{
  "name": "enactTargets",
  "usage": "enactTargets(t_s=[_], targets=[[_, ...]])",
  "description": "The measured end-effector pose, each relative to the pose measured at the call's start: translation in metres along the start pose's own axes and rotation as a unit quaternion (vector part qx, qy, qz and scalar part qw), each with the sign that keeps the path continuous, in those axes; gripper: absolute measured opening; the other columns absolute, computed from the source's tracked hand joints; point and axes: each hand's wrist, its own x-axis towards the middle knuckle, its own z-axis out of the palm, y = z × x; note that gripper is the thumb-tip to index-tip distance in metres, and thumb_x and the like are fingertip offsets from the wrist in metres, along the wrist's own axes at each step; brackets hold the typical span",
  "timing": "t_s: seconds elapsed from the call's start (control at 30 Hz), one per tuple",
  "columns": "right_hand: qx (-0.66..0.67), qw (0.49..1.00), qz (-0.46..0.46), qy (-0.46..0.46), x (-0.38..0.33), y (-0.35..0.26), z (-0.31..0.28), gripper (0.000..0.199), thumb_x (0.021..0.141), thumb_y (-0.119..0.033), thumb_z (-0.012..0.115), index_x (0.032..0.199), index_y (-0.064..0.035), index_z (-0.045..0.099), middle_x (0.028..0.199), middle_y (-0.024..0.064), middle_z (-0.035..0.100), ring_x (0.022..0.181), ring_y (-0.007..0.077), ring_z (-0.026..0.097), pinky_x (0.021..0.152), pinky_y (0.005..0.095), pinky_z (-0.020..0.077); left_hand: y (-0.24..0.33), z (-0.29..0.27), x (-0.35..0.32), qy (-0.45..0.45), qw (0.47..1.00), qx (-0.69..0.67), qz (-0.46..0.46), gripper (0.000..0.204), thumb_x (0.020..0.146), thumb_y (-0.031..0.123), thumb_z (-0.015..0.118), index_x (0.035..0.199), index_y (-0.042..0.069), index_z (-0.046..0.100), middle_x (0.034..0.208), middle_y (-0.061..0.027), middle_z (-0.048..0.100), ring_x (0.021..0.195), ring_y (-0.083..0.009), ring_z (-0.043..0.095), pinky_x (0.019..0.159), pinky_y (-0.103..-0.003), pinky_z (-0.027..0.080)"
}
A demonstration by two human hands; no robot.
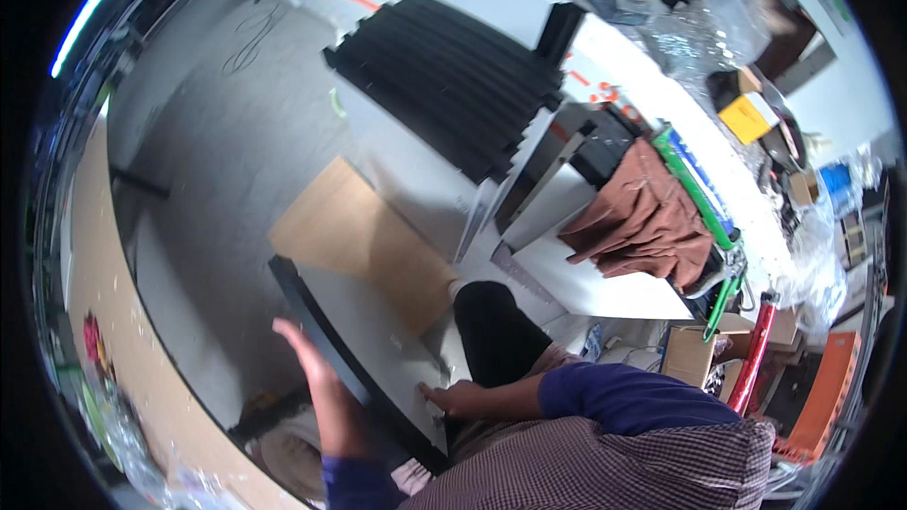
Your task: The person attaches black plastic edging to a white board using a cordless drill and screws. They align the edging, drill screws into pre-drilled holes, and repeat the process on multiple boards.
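A light grey panel (378, 321) with a thick black strip (354, 359) along its left edge lies tilted before me, close to my body. My left hand (319, 373) is beside the black strip, its fingers stretched out straight and holding nothing. At the panel's right side my right hand (453, 399) is closed at its edge, with fingertips on the grey face. Part of the right hand's grip is hidden. Beyond the panel, a brown board (354, 217) lies on the floor.
Long black strips (444, 76) are stacked on a white panel stack ahead. A brown cloth (642, 217) drapes to the right, near a green-and-blue roll (694, 179). A red tube (756, 349) and an orange piece (825, 397) stand at right. A long tan board (132, 321) runs along the left.
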Motion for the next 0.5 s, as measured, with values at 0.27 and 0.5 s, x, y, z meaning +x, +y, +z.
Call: enactTargets(t_s=[0.27, 0.5], targets=[[-0.075, 0.993, -0.086, 0.026, 0.014, 0.016, 0.009, 0.065, 0.091, -0.022, 0.056, 0.148, -0.0114, 0.027, 0.118, 0.0148, 0.062, 0.097, 0.0353, 0.065, 0.082, 0.0422, 0.0509, -0.028, 0.033, -0.092, 0.076, 0.874, 0.466, 0.117, 0.051, 0.079, -0.001, 0.058, 0.128, -0.006, 0.045, 0.111, -0.0147, 0.061, 0.1, -0.0217, 0.058, 0.091, -0.031, 0.044], [0.143, 0.848, -0.115, 0.497, -0.137, 0.057, -0.139, 0.032, 0.09, -0.018, 0.059, 0.121, -0.0085, 0.06, 0.114, 0.0162, 0.063, 0.1, 0.0303, 0.064, 0.082, 0.0396, 0.0519, 0.001, 0.003, -0.089, 0.171, 0.878, 0.437, 0.089, 0.045, 0.077, 0.002, 0.059, 0.12, -0.008, 0.05, 0.1, -0.0138, 0.063, 0.086, -0.0216, 0.061, 0.08, -0.031, 0.049]])
